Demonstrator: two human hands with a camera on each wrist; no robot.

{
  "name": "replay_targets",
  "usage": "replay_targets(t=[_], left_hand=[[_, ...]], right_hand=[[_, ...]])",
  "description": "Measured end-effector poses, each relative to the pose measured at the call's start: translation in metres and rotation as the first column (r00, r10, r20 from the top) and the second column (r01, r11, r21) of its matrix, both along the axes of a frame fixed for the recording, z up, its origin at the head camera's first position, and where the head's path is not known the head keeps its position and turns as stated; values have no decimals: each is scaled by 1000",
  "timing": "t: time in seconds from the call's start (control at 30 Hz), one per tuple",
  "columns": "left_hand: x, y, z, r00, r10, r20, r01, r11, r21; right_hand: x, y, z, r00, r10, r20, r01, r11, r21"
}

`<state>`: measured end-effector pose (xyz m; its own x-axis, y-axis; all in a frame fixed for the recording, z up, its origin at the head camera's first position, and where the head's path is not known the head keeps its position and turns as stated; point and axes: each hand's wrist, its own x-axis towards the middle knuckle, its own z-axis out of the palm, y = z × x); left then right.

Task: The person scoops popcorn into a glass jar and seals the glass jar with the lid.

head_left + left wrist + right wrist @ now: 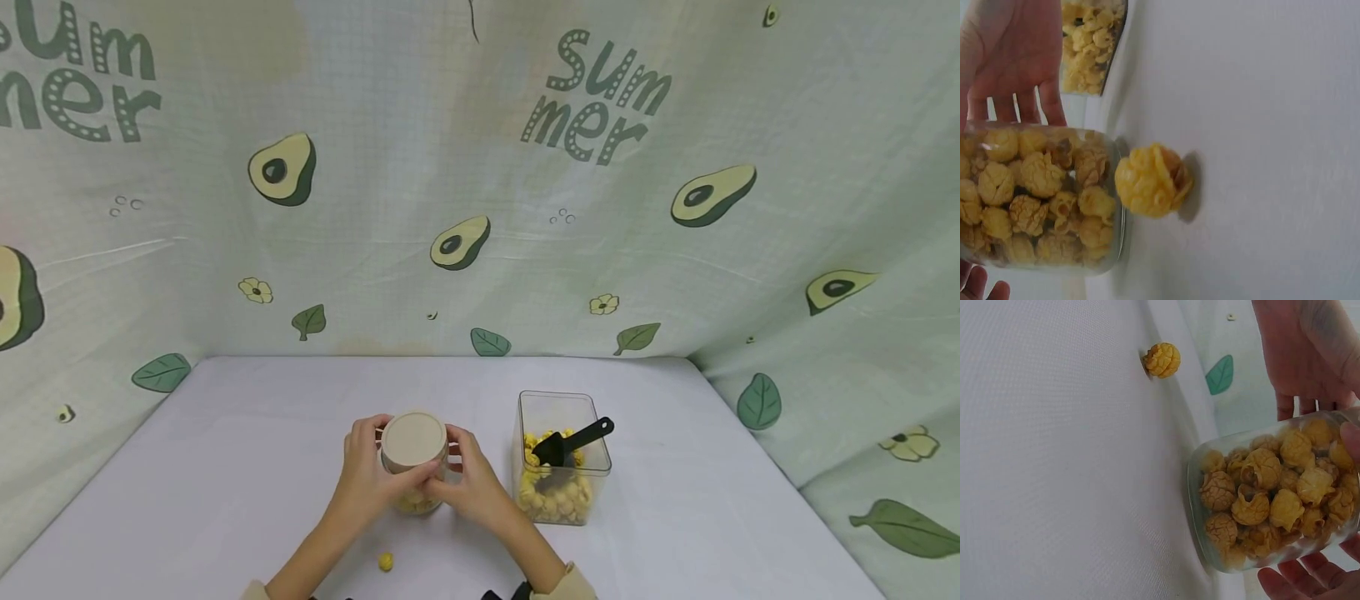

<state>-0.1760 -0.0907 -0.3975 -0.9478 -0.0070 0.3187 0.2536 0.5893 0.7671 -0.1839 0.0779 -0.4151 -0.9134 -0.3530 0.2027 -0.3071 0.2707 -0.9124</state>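
Observation:
A clear glass jar (1041,200) full of caramel-coloured popcorn stands upright on the table, topped by a round beige lid (414,438). My left hand (365,483) grips the lid from the left and my right hand (471,485) from the right. Both thumbs meet at the lid's front edge, while the other fingers curl around its sides and back. From the right wrist view the popcorn pieces (1266,500) show through the glass. The lid itself lies outside both wrist views, so its fit on the rim cannot be told.
One loose popcorn piece (386,562) lies on the white tabletop (225,467), in front of the jar. To the right stands an open clear square container (555,410), partly filled with popcorn. A black scoop (590,432) leans in it, handle over the rim. Behind hangs a printed cloth (360,167).

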Motion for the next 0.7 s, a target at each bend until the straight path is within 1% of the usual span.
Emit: replay_targets(t=[0.1, 0.17, 0.27, 0.33, 0.37, 0.43, 0.5, 0.57, 0.63, 0.7], left_hand=[[-5, -7, 0, 998, -63, -7, 63, 998, -10], [-8, -11, 0, 994, -112, -8, 112, 994, -13], [-13, -19, 1, 981, -194, -7, 194, 981, -18], [-17, -25, 2, 967, -255, 4, 255, 967, -18], [-19, -28, 2, 958, -288, 11, 288, 957, -20], [-24, -34, 3, 932, -361, 26, 361, 932, -24], [-30, -40, 4, 902, -429, 50, 431, 902, -24], [-33, -45, 7, 871, -485, 80, 488, 873, -13], [-37, -49, 9, 845, -524, 108, 527, 850, -1], [-38, -51, 10, 832, -540, 130, 543, 840, 10]], right_hand=[[0, 0, 1, 1000, 5, 9, -5, 1000, -7], [0, 0, 1, 1000, 8, 17, -8, 1000, -14], [0, 0, 2, 1000, 14, 18, -14, 1000, -17], [0, 0, 2, 1000, 18, 20, -18, 1000, -17], [0, 1, 2, 1000, 20, 22, -20, 1000, -16], [0, 1, 3, 999, 25, 26, -25, 1000, -15], [0, 1, 4, 999, 29, 29, -29, 1000, -12], [0, 1, 4, 999, 35, 34, -34, 999, -9], [0, 1, 4, 999, 37, 37, -37, 999, -5], [-1, 1, 3, 998, 40, 38, -40, 999, -3]])
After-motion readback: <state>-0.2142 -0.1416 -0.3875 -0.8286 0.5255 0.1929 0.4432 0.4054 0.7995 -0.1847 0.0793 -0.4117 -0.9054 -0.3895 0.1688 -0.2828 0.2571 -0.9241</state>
